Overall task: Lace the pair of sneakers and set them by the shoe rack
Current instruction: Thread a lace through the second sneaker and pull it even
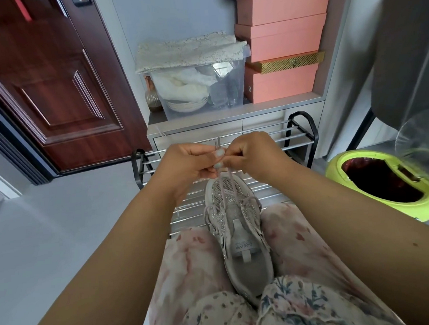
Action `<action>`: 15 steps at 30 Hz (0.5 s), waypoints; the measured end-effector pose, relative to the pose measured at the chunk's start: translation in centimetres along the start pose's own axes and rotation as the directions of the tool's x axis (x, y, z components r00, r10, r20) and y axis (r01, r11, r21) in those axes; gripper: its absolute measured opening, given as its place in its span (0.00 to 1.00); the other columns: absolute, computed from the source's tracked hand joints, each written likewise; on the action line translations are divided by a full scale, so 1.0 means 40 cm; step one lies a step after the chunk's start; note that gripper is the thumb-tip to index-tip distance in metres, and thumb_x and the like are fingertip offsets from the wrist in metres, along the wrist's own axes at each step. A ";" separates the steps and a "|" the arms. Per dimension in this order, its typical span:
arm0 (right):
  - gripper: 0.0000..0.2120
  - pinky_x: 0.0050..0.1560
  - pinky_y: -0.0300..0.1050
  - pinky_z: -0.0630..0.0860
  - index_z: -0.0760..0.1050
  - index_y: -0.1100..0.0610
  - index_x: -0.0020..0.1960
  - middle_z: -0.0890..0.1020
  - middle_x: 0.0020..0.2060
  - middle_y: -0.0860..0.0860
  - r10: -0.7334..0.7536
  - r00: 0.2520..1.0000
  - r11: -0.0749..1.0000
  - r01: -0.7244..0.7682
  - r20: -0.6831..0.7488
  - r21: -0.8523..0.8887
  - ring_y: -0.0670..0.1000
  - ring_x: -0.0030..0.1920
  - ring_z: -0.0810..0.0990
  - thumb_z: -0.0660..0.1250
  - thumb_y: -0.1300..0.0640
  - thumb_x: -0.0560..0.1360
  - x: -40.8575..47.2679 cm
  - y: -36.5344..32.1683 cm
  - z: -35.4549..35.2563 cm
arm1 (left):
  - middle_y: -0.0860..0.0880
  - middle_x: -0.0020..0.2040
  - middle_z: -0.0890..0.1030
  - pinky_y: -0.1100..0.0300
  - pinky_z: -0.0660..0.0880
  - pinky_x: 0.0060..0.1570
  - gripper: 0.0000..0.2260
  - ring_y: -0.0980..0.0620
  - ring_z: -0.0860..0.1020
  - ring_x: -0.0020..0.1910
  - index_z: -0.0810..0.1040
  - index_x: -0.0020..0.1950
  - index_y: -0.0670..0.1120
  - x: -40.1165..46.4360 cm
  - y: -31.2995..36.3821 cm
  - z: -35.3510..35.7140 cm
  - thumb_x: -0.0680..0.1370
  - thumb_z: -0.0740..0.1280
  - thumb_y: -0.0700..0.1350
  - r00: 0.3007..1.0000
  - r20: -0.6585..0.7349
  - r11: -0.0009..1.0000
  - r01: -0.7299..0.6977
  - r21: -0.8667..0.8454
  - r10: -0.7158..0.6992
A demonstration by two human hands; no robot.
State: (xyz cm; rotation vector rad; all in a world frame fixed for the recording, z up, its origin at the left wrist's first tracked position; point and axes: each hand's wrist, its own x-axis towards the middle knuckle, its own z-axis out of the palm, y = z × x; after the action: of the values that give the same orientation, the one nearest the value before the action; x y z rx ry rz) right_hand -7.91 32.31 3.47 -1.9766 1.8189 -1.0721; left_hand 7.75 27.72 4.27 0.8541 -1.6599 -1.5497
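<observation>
Door (52, 78): dark red wood panels up at ten o'clock, standing against the grey wall.
Floor (63, 218): plain grey, filling the nine o'clock side.
Clear bin (200, 89): see-through tub at twelve o'clock on the cabinet top, cloth and dishes inside, a speckled fabric draped over its lid.
Left hand (189, 166): up at centre, fingers curled in, pinching the shoelace (223, 186) just above the toe of the shoe.
Right hand (250, 153): right beside the left one, touching it, fingers curled, and it pinches the lace too; a lace tip pokes straight up between the two hands.
Sneaker (238, 225): one grey mesh shoe with glittery side panels, lying on the person's lap between the knees, toe pointing to twelve o'clock, heel toward six; lace strands run from the front eyelets up into both hands; the tongue label is showing.
Shoe rack (303, 138): black frame with silver bars, just past the knees at twelve to one o'clock, behind the hands.
Pink boxes (282, 48): stacked at one o'clock beside the bin, a gold box wedged among them.
Green bin (386, 184): lime-coloured, dark liner, on the floor at three o'clock, near the rack's right end.
</observation>
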 end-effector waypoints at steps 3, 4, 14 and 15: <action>0.13 0.31 0.39 0.65 0.79 0.59 0.32 0.77 0.26 0.51 0.010 1.000 1.000 -0.010 0.026 -0.017 0.45 0.28 0.70 0.75 0.51 0.67 0.004 -0.007 0.001 | 0.45 0.34 0.83 0.62 0.78 0.36 0.01 0.53 0.78 0.32 0.84 0.42 0.41 0.002 0.016 0.000 0.72 0.72 0.38 0.996 -0.034 0.984 -0.071 0.162 0.078; 0.13 0.31 0.39 0.66 0.78 0.56 0.30 0.76 0.24 0.48 0.016 1.000 1.000 -0.016 0.017 0.019 0.44 0.26 0.70 0.76 0.51 0.67 0.004 -0.006 0.004 | 0.44 0.34 0.82 0.63 0.77 0.35 0.01 0.54 0.77 0.31 0.84 0.42 0.41 0.002 0.021 0.001 0.72 0.73 0.38 0.993 -0.046 0.972 -0.098 0.213 0.110; 0.16 0.31 0.40 0.69 0.78 0.69 0.40 0.77 0.24 0.47 0.065 0.989 0.962 -0.099 0.135 0.257 0.47 0.25 0.71 0.68 0.54 0.75 -0.033 0.023 0.046 | 0.53 0.27 0.78 0.65 0.72 0.30 0.04 0.55 0.71 0.26 0.82 0.37 0.43 0.036 0.046 0.015 0.72 0.73 0.39 0.957 -0.119 0.927 -0.217 0.306 0.263; 0.16 0.31 0.40 0.70 0.78 0.69 0.40 0.79 0.26 0.47 0.072 0.991 0.954 -0.101 0.111 0.282 0.46 0.25 0.72 0.68 0.56 0.76 -0.025 0.019 0.040 | 0.53 0.27 0.78 0.64 0.72 0.30 0.04 0.54 0.71 0.27 0.82 0.37 0.43 0.042 0.052 0.015 0.72 0.73 0.39 0.953 -0.124 0.930 -0.232 0.285 0.276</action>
State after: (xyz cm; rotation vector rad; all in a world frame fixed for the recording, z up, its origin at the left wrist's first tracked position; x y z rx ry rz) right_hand -7.36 32.65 1.53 -1.7326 1.5805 -1.1175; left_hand 6.33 26.78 6.40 0.8376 -1.8043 -1.0660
